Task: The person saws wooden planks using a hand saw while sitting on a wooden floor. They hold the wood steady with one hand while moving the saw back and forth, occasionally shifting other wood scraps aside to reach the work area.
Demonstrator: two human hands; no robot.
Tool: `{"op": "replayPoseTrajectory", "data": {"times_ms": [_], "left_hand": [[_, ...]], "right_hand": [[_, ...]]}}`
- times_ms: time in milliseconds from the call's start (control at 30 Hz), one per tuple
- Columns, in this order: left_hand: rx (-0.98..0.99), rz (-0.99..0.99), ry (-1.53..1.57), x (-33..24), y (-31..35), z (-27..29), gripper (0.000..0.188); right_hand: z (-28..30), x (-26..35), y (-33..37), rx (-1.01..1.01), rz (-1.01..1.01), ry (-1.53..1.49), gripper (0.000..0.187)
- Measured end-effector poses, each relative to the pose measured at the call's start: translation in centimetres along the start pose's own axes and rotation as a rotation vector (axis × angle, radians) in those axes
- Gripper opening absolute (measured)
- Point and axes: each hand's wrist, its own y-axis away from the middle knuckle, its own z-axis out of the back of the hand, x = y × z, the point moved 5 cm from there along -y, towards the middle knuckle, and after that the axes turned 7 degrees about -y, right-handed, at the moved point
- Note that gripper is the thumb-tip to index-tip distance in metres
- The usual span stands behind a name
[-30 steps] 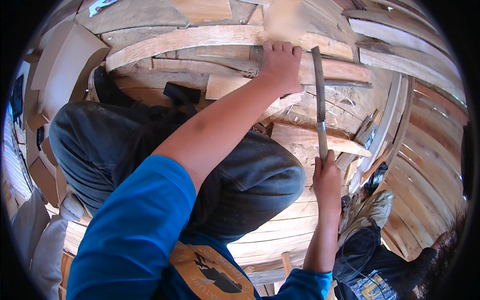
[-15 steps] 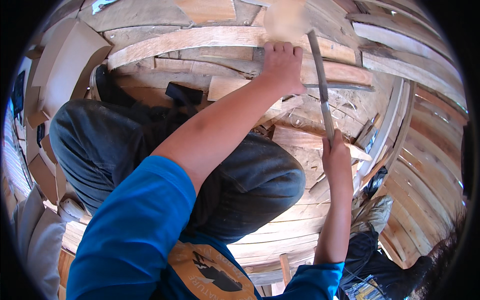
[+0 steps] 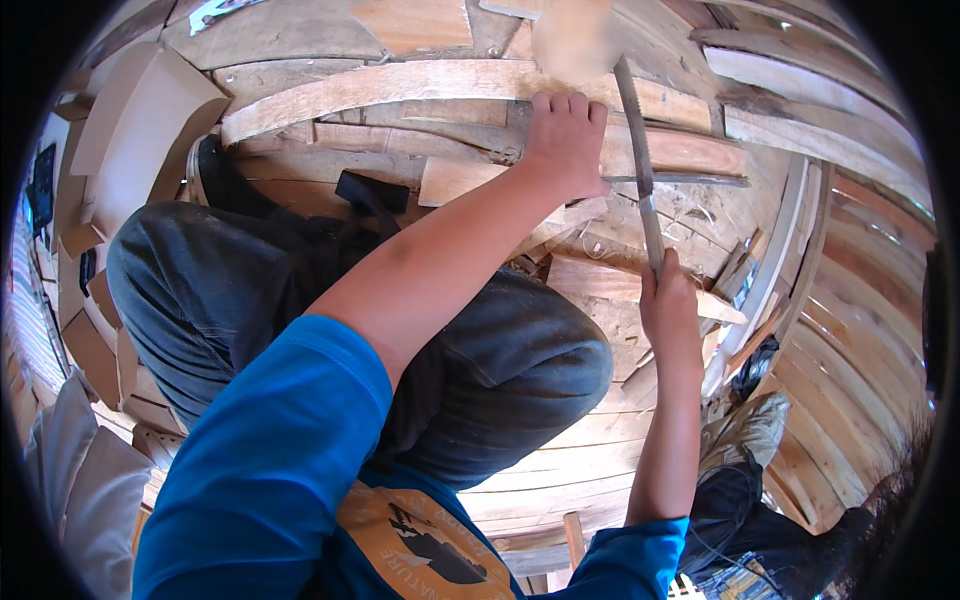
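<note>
My right hand (image 3: 668, 295) is closed around the handle of a long, narrow saw (image 3: 640, 150), its blade pointing away from me. The blade crosses a long pale wooden board (image 3: 400, 80) near that board's right part. Left of the blade, my left hand (image 3: 566, 145) bears on the board, fingers curled over it and the thumb side toward the saw. The palm's contact is hidden. Just below the hand, a thin dark metal strip or tool (image 3: 700, 180) lies on the wood, partly behind the blade.
Wood offcuts (image 3: 595, 278) and shavings lie near my knees. A black object (image 3: 370, 190) rests by my folded legs. At the left stand cardboard pieces (image 3: 150, 120); on the right, a slatted wooden wall (image 3: 860, 300). Another person's dark clothing (image 3: 740, 510) shows at the lower right.
My right hand and the saw have shifted slightly away from me. The left hand stays on the board. The view has moved a little.
</note>
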Motion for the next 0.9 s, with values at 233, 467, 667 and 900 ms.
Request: {"op": "replayPoseTrajectory", "data": {"times_ms": [233,467,667,900], "left_hand": [[0.074,0.040,0.064,0.6,-0.3,-0.1,0.084],[0.064,0.013,0.040,0.5,-0.3,-0.1,0.084],[0.027,0.008,0.033,0.5,-0.1,-0.1,0.084],[0.066,0.031,0.059,0.7,-0.4,-0.1,0.083]], "right_hand": [[0.3,-0.5,1.1,0.012,-0.006,-0.013,0.016],[0.7,-1.7,5.8,0.092,-0.117,-0.018,0.016],[-0.1,-0.6,0.9,0.019,0.013,-0.024,0.017],[0.4,-0.2,-0.4,0.026,0.023,0.015,0.018]]}}
